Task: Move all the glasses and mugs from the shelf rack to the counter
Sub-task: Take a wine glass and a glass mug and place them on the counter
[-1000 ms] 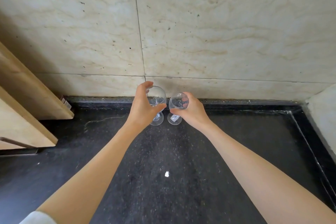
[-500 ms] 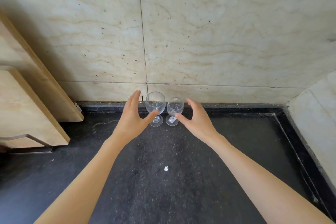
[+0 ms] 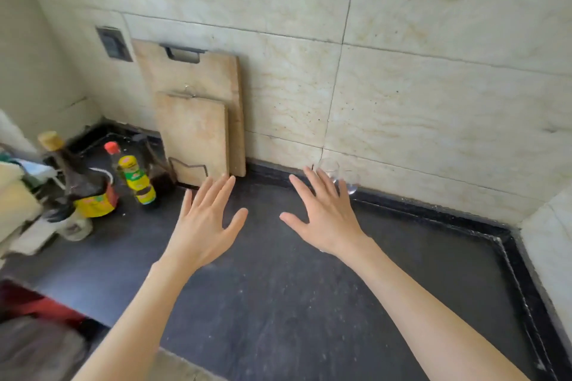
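Two clear stemmed glasses stand side by side on the dark counter against the tiled wall. The left glass and the right glass are mostly hidden behind my right hand. That hand hovers just in front of them with fingers spread and straight, holding nothing. My left hand is also spread flat above the counter, further left and apart from the glasses, and holds nothing. The shelf rack is not in view.
Two wooden cutting boards lean on the wall at the back left. A dark sauce bottle and a yellow-labelled bottle stand at the left with other clutter. A raised black rim borders the counter on the right.
Both hands let go of the glasses, which now stand on the counter, and drew back with fingers spread. The view swung left, bringing the boards and bottles into sight.
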A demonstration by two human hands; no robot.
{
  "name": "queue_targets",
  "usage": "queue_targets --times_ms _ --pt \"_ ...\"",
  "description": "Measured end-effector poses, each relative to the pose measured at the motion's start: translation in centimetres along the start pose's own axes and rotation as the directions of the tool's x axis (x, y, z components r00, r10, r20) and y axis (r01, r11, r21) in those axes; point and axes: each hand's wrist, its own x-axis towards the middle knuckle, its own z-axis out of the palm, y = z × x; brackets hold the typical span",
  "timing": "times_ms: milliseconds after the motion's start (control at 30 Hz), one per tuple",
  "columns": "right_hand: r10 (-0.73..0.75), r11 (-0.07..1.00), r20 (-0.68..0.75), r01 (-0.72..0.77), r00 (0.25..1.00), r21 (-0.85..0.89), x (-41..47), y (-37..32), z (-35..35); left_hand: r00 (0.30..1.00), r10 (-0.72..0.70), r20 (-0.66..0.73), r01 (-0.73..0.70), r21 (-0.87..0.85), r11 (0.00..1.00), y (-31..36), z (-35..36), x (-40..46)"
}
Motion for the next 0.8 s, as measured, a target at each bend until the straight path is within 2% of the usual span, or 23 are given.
queue_targets --times_ms 200,367,533,800 --pt "-0.254 0.963 0.053 0.248 0.966 0.106 -5.2 -12.3 0.4 0.975 -0.192 -0.112 0.204 0.111 0.973 -4.3 -8.1 -13.8" --pt "-0.478 0.875 0.074 0.467 0.875 0.123 -8.1 -23.6 1.5 0.905 -0.380 -0.188 0.408 0.141 0.902 -8.3 -13.4 -25.1" --pt "-0.691 0.722 0.093 0.675 0.717 0.151 -12.4 -38.3 3.3 0.769 -0.570 -0.290 0.626 0.158 0.764 -13.9 -19.4 -39.1" --pt "-0.915 0.401 0.048 0.886 0.401 0.234 -24.9 -63.9 6.5 0.548 -0.711 -0.440 0.830 0.177 0.530 -20.9 -29.6 -62.8"
